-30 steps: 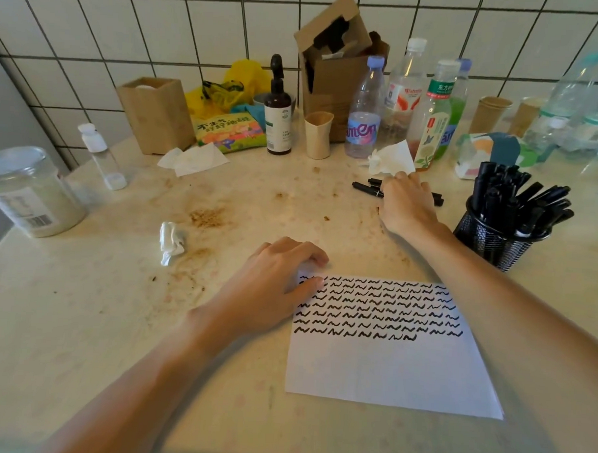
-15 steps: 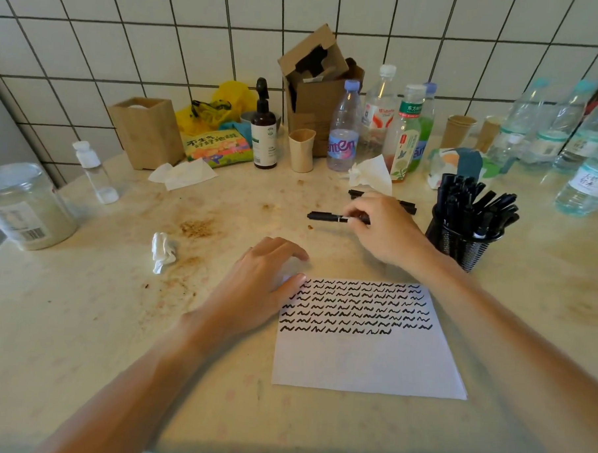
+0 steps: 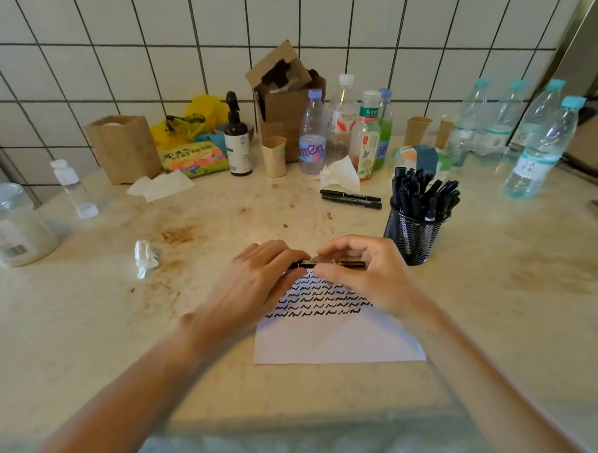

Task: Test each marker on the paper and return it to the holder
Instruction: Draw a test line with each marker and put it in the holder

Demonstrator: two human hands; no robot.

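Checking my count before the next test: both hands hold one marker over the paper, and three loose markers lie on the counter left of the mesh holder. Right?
Not quite. The head view shows two loose markers, not three, on the counter left of the mesh holder. The rest stands: the left hand and right hand both hold one marker over the paper.

A black marker (image 3: 333, 263) lies level, gripped at each end by the left hand (image 3: 254, 286) and right hand (image 3: 367, 274), just above the paper's far edge. The white paper (image 3: 337, 337) lies flat on the tabletop, rows of black squiggles across its upper part. The black mesh holder (image 3: 412, 236) stands upright to the right, full of black markers. Two more markers (image 3: 351, 198) lie side by side behind.
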